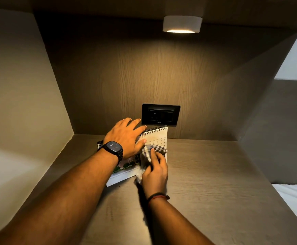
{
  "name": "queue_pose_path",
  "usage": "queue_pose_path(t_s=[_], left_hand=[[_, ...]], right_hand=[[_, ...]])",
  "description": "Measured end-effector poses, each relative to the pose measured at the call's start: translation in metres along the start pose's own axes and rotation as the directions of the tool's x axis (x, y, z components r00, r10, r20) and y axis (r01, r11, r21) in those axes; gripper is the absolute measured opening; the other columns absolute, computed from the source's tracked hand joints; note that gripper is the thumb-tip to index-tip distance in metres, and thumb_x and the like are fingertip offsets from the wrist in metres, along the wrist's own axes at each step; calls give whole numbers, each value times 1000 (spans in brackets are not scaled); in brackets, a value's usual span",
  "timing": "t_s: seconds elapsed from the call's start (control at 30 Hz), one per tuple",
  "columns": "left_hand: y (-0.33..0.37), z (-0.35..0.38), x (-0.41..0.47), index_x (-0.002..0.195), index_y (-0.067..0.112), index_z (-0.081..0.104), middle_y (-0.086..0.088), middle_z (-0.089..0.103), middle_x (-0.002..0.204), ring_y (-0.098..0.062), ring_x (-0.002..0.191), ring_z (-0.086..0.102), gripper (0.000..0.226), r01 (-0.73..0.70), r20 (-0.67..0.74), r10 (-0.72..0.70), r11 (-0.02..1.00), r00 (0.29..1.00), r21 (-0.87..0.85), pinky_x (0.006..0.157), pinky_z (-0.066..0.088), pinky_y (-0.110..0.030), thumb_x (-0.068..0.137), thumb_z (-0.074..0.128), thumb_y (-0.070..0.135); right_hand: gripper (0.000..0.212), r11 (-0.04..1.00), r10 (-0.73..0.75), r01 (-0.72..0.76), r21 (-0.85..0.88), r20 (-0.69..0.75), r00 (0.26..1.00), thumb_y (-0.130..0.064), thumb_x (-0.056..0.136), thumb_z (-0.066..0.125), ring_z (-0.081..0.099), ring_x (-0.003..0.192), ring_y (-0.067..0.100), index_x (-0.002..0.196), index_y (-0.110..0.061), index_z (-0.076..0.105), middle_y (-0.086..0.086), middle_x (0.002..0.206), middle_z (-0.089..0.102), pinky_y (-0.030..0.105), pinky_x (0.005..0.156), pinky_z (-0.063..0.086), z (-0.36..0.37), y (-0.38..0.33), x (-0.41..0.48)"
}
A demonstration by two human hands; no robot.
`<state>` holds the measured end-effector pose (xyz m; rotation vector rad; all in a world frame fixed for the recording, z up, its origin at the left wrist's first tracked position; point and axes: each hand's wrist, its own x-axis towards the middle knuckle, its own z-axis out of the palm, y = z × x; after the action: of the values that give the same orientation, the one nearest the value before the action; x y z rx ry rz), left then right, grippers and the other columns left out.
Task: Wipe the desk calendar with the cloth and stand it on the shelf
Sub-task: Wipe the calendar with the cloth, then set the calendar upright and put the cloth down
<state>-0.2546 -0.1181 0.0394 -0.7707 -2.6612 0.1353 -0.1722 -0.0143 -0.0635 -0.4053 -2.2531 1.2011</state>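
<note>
Calendar (pixel 159 137) stands on the shelf (pixel 206 174) just below the wall socket (pixel 160 114); left hand (pixel 126 137), fingers spread, steadies its top, right hand (pixel 155 171) apparently pinches a blurred checked cloth (pixel 150 150) against its face.

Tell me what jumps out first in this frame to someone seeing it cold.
Two bare forearms reach into a wood-lined shelf alcove and meet at a spiral-bound desk calendar near the back wall. The left hand, with a black watch on its wrist, steadies the calendar's top edge, while the right hand rubs a checked cloth over its face. Above, a round lamp glows, with a black socket plate on the wall behind the calendar.
</note>
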Motion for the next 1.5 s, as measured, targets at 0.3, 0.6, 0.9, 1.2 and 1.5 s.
queue_pose_path(t_s=[0.3,0.6,0.9,1.2,1.5], left_hand=[[-1,1,0,137,29,36,-6,38,147,-31,131,31,57,-8,-16,8,1000,1000,9,107,27,-46,87,35,56],[-2,2,1,136,29,37,-6,38,147,-31,135,27,55,-9,-21,9,1000,1000,-6,110,24,-46,87,36,54],[-4,5,4,136,29,38,-5,39,147,-30,138,23,55,-16,-17,15,1000,1000,-15,112,20,-47,87,36,54],[-2,0,2,138,24,34,-3,31,152,-30,140,19,58,-46,-11,46,999,999,-10,113,18,-46,88,34,53],[35,-22,4,147,23,13,-11,18,156,-36,141,11,91,-37,-120,43,998,992,45,114,10,-50,76,21,78]], right_hand=[[56,993,64,-59,104,-38,997,7,82,50,46,122,19,127,-25,54,1,136,50,24,100,31,1,-13,8],[53,887,407,-383,259,-42,913,10,84,44,52,118,22,129,-18,51,4,140,48,22,91,34,4,-14,24],[50,915,359,-351,200,-4,933,6,85,45,53,119,21,124,-22,56,2,129,59,31,103,39,-4,-1,16],[59,987,39,-72,146,214,976,12,73,43,54,116,16,119,-19,62,2,124,63,19,104,34,-10,-10,-10],[48,970,117,-100,-222,65,991,-8,84,51,59,102,35,129,-26,52,18,109,66,34,89,47,-129,29,41]])
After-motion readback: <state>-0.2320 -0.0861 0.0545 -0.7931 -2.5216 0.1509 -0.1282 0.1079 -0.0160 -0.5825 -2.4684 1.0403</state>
